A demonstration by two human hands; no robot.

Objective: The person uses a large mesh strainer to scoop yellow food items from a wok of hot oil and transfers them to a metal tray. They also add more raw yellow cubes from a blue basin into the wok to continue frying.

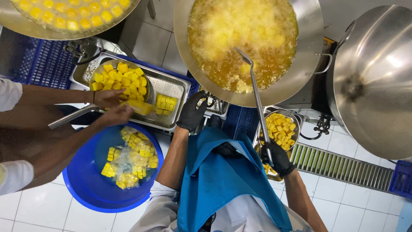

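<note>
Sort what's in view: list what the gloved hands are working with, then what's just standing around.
In use: right hand gripping the long skimmer; bubbling wok; left hand by its rim.

Standing by: empty steel wok; blue basin; perforated tray; a co-worker's hands.

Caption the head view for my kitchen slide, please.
Gloved right hand stirs a bubbling wok with a long-handled skimmer.

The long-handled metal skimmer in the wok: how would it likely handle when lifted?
Probably stiff: the skimmer is a straight metal rod. Likely front-heavy, since the right hand grips its far end. Possibly slippery, as its head sits in bubbling oil in the wok.
</note>
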